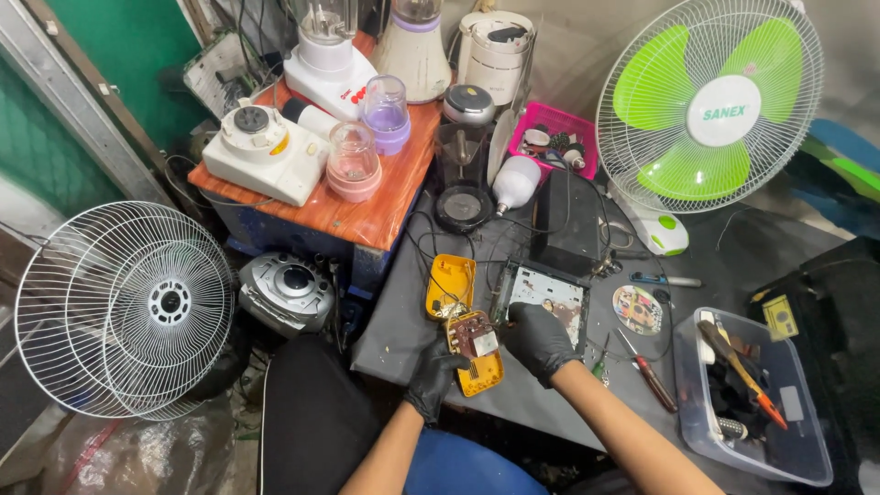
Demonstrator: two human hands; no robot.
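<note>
head view: gloved hands on an opened yellow casing

head camera looks down at two hands in black gloves at the near edge of a dark table. the left hand grips the lower yellow casing half from its left side, fingers curled under its edge. this half lies open and shows a small circuit board inside. the right hand rests just right of it, fingers bent over the board's right edge and touching it; whether it pinches anything there i cannot tell. thin wires run from the board up to the other yellow casing half, which lies just above on the table.

right beside the right hand sits an open metal chassis with a pale board inside. a disc lies further right, and a red-handled screwdriver lies below it, near the right forearm. a clear plastic bin of tools stands at the table's right end. behind the chassis is a black box, a white bulb and a pink tray of small parts. a fan with green blades stands at the back right. blender bases and jars crowd an orange-topped stand at the back left, and a white fan guard leans on the floor at the left.
</note>
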